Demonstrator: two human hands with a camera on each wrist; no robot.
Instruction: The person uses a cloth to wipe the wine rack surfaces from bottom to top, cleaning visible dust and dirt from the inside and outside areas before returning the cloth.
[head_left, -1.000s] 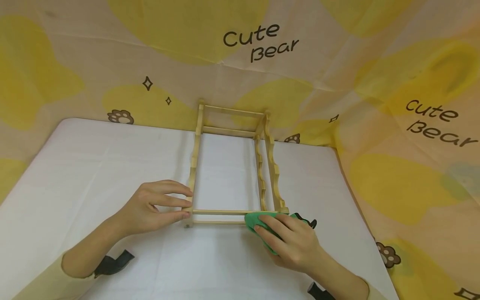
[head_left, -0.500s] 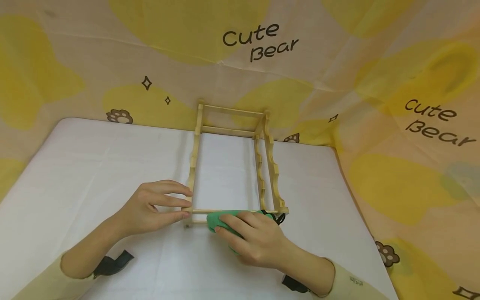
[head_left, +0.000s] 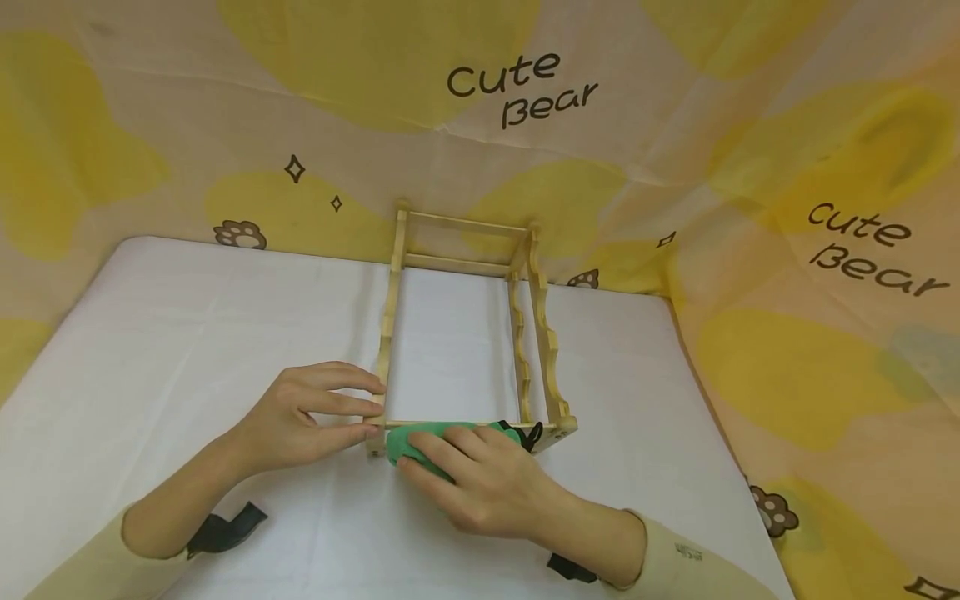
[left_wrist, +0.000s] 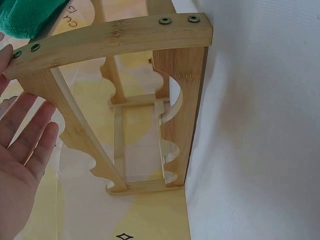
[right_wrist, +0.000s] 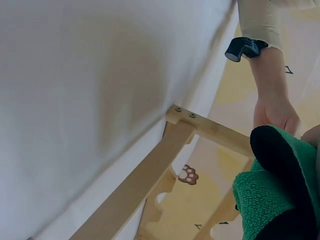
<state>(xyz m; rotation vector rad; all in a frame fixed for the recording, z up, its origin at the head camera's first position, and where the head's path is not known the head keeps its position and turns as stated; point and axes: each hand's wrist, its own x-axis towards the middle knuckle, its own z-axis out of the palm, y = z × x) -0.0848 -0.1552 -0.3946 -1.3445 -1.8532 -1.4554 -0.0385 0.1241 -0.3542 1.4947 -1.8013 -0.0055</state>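
A pale wooden rack (head_left: 386, 325) with scalloped side pieces and thin crossbars stands on the white table. My left hand (head_left: 303, 423) touches its near left corner, fingers fairly straight; the left wrist view shows the fingertips by a scalloped edge and the thumb on the end bar (left_wrist: 120, 37). With curled fingers my right hand (head_left: 487, 487) grips a green cloth (head_left: 401, 443) against the rack's near crossbars, close to the left hand. In the right wrist view the cloth (right_wrist: 265, 197) looks like folded terry with black parts. It hides most of the near crossbars.
A yellow and beige printed curtain (head_left: 517, 150) rises behind the white table (head_left: 225, 325) and along its right side. The rack's far end is close to the curtain. Black camera mounts (head_left: 228, 527) sit at both wrists.
My right hand has slid left along the near crossbars with the green cloth, from the rack's right corner almost to its left corner. The left hand and the rack have stayed put.
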